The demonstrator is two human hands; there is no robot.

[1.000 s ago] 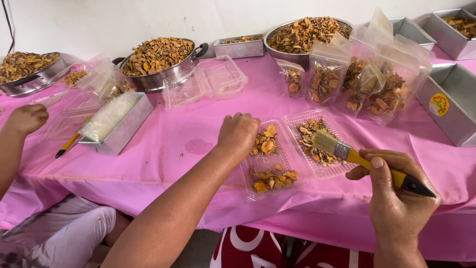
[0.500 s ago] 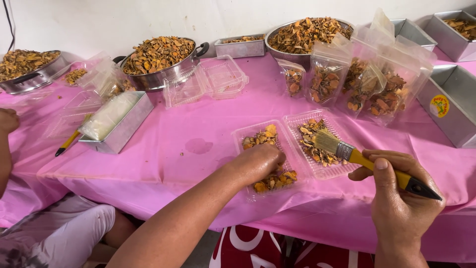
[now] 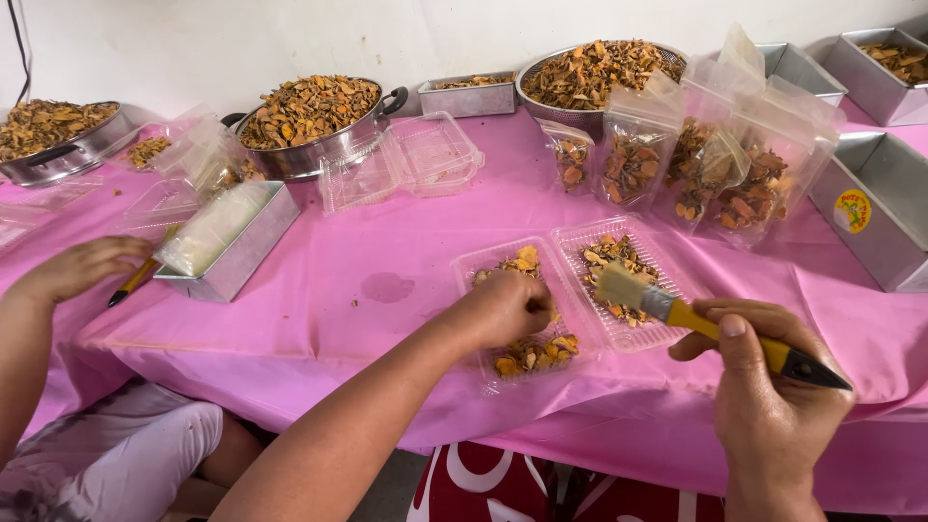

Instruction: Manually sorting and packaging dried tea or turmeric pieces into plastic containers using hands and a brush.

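Two halves of an open clear clamshell tray (image 3: 580, 290) lie side by side on the pink tabletop (image 3: 367, 261), both holding dried orange-brown slices (image 3: 619, 266); the left hand (image 3: 507, 307) rests inside the near-left half, fingers curled down onto the slices there, though whether they pinch any piece cannot be told; the right hand (image 3: 773, 387) is closed around the yellow handle of a flat paintbrush (image 3: 696, 319), whose pale bristles hover over the right half of the tray, touching or just above the slices.

Behind the tray stand several clear pouches (image 3: 715, 164) filled with the same slices; an empty clamshell (image 3: 406, 159) sits open beyond the bare middle of the cloth; a heaped metal pot (image 3: 309, 121) and a heaped metal colander (image 3: 599, 72) stand near the wall; rectangular metal tins (image 3: 870, 208) line the right edge; another tin (image 3: 227, 242) at the left holds a white plastic-wrapped bundle.

At the far left another person's hand (image 3: 82, 269) rests on the cloth, just beside a second yellow-handled brush (image 3: 135, 280).
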